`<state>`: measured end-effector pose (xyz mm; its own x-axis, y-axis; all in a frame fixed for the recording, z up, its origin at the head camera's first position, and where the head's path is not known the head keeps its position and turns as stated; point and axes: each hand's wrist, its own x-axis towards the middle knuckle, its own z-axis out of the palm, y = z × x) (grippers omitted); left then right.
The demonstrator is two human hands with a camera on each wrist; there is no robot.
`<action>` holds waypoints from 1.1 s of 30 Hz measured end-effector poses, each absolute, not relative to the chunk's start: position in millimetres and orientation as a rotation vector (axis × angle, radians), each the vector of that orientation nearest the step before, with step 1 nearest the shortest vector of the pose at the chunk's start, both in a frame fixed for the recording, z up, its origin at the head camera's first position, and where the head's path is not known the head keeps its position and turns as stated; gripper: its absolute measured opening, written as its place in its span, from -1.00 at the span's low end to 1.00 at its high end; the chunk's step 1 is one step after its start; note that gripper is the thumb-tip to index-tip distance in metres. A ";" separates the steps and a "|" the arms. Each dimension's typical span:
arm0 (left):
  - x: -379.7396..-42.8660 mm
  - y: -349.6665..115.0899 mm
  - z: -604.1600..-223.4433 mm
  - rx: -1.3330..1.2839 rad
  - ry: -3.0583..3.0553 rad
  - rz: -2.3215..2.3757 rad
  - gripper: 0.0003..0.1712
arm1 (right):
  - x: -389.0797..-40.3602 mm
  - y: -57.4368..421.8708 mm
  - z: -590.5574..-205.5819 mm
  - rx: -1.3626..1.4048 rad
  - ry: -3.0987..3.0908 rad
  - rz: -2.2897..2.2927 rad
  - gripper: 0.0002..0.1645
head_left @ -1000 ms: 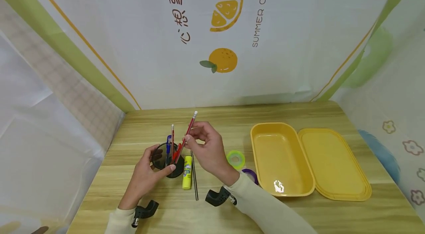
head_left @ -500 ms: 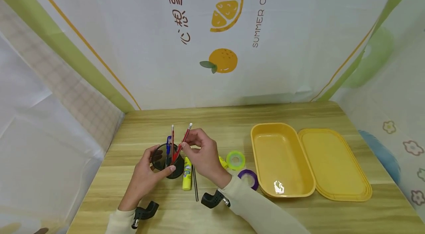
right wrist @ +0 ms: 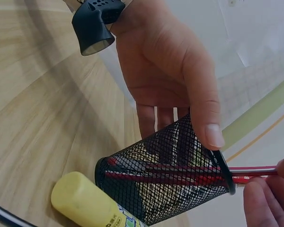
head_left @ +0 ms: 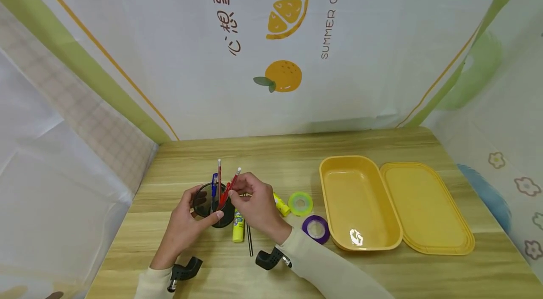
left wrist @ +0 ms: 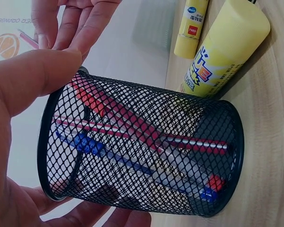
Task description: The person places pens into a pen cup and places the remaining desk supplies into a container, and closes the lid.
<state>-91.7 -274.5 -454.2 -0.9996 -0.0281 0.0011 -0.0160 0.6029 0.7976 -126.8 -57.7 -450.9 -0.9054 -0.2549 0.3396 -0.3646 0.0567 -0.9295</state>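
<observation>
My left hand [head_left: 182, 230] holds a black mesh pen holder [left wrist: 151, 146], thumb over the near rim and fingers round the far side. It stands on the table. Inside are a blue pen [head_left: 214, 186], a red pen [head_left: 223, 198] and a red-striped pencil [head_left: 219, 170] with a white eraser end. Between thumb and fingers, my right hand [head_left: 256, 204] pinches another red-striped pencil [head_left: 236, 177]. That pencil leans to the right, its lower part within the mesh and its eraser end up. A yellow glue stick [head_left: 238, 230] lies just right of the holder.
A second glue stick [head_left: 282, 206] lies beyond my right wrist. Thin dark sticks [head_left: 249, 241] lie beside the first. Farther right are a green tape roll [head_left: 300, 194], a purple tape roll [head_left: 326, 234], an open yellow box [head_left: 360, 200] and its lid [head_left: 426, 209].
My right hand has moved down and left, lowering the pencil deeper into the pen holder. The second glue stick and purple tape show more fully now. My left hand stays in place.
</observation>
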 end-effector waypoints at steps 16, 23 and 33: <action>-91.4 -274.0 -454.2 0.045 -2.791 -1.416 0.05 | -128.0 -61.0 -456.1 0.652 -2.238 1.989 -0.77; -91.3 -274.1 -454.4 0.050 -2.786 -1.428 0.06 | -126.5 -62.2 -457.2 0.612 -2.300 1.980 -0.81; -90.6 -272.9 -452.4 0.051 -2.788 -1.431 0.04 | -124.6 -61.6 -465.2 0.554 -2.346 1.958 -0.89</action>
<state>-90.6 -272.9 -452.4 -0.9994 -0.0324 -0.0081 -0.0255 0.5825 0.8124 -124.6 -61.6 -465.2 -0.9357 -0.2466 0.2523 -0.2924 0.1416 -0.9458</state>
